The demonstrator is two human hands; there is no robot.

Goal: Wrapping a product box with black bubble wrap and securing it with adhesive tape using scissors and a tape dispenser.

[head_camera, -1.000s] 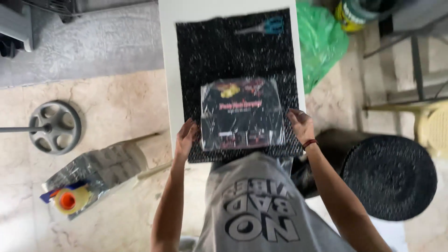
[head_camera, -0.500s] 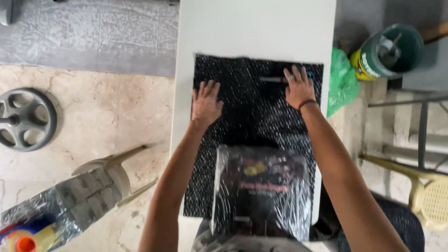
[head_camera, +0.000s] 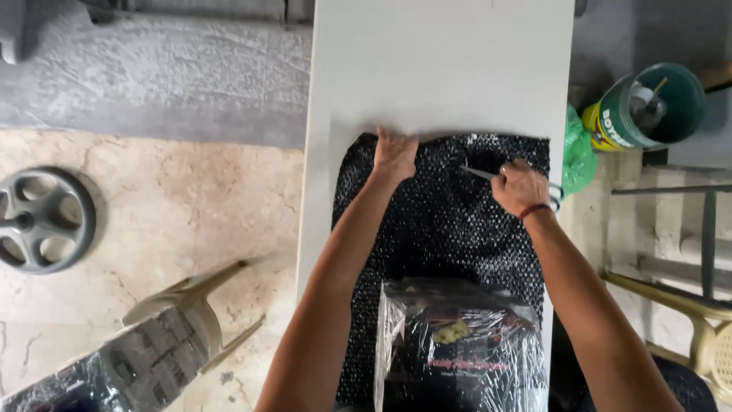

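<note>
My left hand [head_camera: 395, 155] lies flat and open, palm down, on the far edge of the black bubble-wrap sheet [head_camera: 438, 229] spread over the long white table [head_camera: 442, 69]. My right hand [head_camera: 520, 187] is closed around a pair of scissors [head_camera: 482, 173]; only a thin silvery blade shows, pointing left across the sheet's far part, while the handles are mostly hidden under my fingers. A dark band sits on my right wrist.

On the near end of the black sheet, between my forearms, lies a flat dark package wrapped in clear shiny film [head_camera: 457, 347].

Just past the sheet's right far corner, off the table edge, a crumpled green plastic bag [head_camera: 577, 152] sits on the floor, and beyond it stands a green and yellow round can [head_camera: 648, 107] with tools inside. To the left of the sheet, down on the beige stone floor, stand a grey plastic wheel [head_camera: 42, 221] and a tan plastic chair [head_camera: 171, 328] with a film-wrapped bundle on it.
</note>
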